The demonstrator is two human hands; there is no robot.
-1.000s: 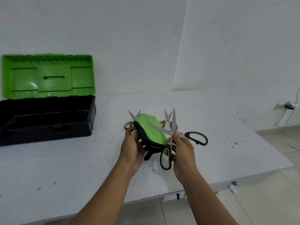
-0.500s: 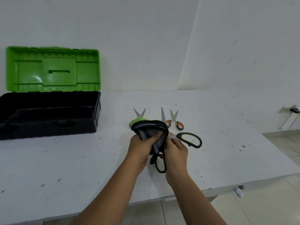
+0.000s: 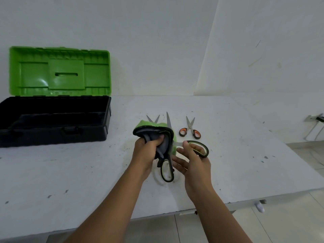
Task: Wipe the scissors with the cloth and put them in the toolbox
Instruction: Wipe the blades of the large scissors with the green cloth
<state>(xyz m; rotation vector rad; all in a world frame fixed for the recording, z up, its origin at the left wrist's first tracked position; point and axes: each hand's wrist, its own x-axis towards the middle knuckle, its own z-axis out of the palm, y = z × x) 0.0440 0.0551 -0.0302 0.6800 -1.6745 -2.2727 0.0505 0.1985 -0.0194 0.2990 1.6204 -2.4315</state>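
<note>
Left hand (image 3: 149, 151) bunches the cloth (image 3: 154, 135) round the green-handled scissors (image 3: 167, 170), right of the toolbox (image 3: 56, 118). Right hand (image 3: 191, 160) is spread, barely hooking one handle loop, so those splayed blades could slip or nick a finger.

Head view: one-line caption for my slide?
Left hand wraps cloth around scissors; right hand steadies a handle.
</note>
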